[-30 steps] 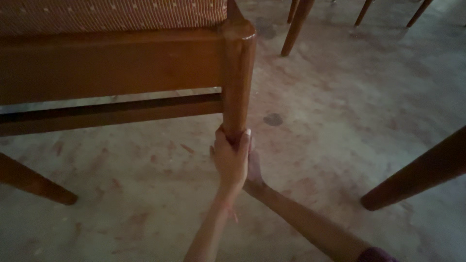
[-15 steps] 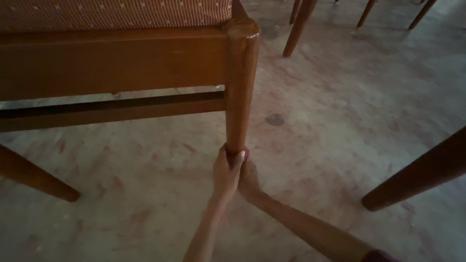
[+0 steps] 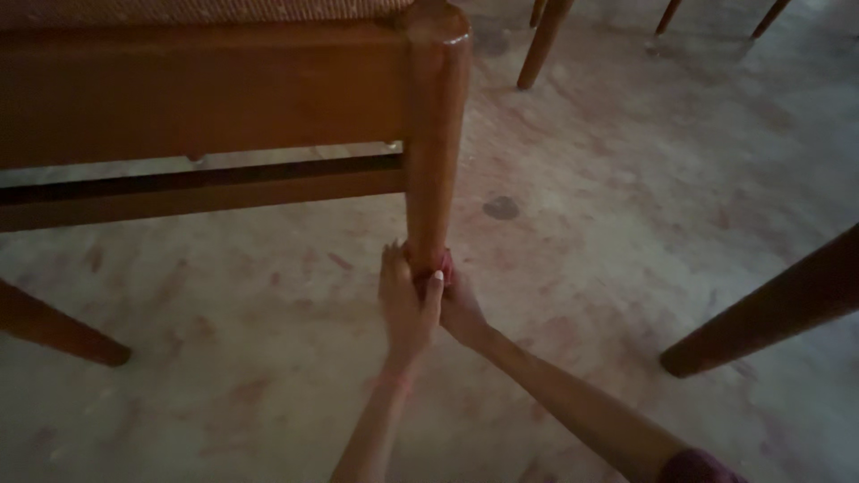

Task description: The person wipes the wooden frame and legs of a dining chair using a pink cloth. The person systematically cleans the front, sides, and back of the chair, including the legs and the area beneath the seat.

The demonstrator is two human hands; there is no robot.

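Both hands meet at the foot of the chair leg (image 3: 433,161) — the left hand (image 3: 404,309) wrapped closed around it, the right hand (image 3: 461,309) pressing a red cloth (image 3: 440,265) (mostly hidden) against it; its grip I cannot tell. Bare floor (image 3: 626,206) lies open rightward up to another leg (image 3: 769,309).

So the chair frame (image 3: 206,89) fills the upper left of the frame, its corner leg (image 3: 434,152) coming down mid-frame onto the floor (image 3: 626,224). Both hands meet at the foot of that leg, left hand (image 3: 404,309) just left of the right hand (image 3: 461,309). Another leg (image 3: 769,309) slants in at the right edge, one more (image 3: 54,331) at lower left.
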